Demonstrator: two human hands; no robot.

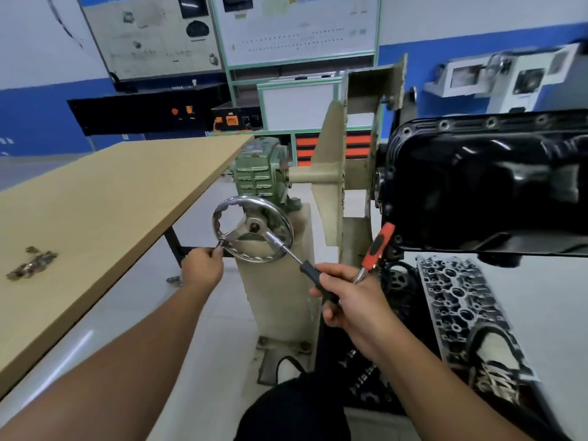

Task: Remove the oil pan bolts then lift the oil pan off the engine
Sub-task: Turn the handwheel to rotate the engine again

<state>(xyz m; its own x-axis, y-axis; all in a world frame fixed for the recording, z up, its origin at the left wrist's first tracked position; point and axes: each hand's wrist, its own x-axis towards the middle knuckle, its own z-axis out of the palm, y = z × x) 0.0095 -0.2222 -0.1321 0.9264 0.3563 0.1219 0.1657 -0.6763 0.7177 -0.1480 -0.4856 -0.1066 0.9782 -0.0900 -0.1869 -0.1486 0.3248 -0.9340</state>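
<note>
Left hand pinches a bolt at centre frame; right hand grips a driver; pan at right.

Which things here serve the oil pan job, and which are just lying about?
Job: oil pan; nut driver in right hand; red-handled tool; small bolt pinched by left hand; removed bolts on table.
Lying about: handwheel; cylinder head.

- oil pan — glossy black metal
- handwheel — polished, shiny metal
- table — matt, smooth wood-look top
- ratchet handle — orange and black, matt
- stand post — dull, worn cream paint
</note>
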